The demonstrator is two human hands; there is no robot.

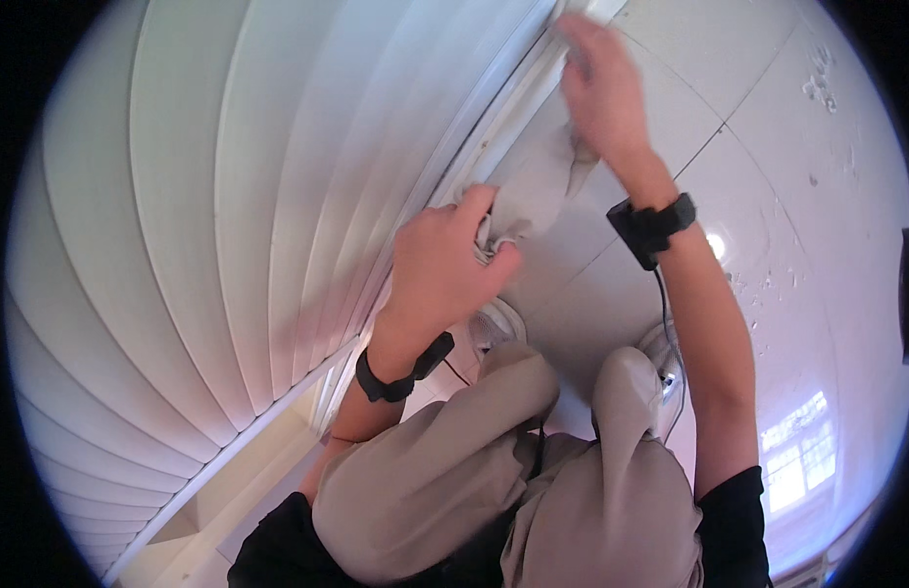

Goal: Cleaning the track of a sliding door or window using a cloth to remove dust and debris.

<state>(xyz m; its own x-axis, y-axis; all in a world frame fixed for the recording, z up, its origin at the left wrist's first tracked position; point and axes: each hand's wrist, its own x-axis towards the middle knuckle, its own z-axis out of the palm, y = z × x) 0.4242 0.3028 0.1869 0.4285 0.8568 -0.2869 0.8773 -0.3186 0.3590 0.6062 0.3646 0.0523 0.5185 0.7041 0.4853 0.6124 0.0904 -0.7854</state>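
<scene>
My left hand (454,253) grips a bunched end of a pale grey cloth (535,184), close beside the white ribbed panel (314,147). From there the cloth spreads over the tiled floor towards my right hand (601,81). That hand is blurred, its fingers bent at the white strip (520,106) along the panel's foot. Whether the right fingers hold any cloth cannot be told. Both wrists wear black straps with small boxes and thin cables.
Glossy light floor tiles (778,176) with scattered marks extend to the right. My bent knees and pale shoes (498,323) are just below the hands. A cable hangs beside my right forearm. At lower left, the panel's edge borders a cream-coloured recess (234,478).
</scene>
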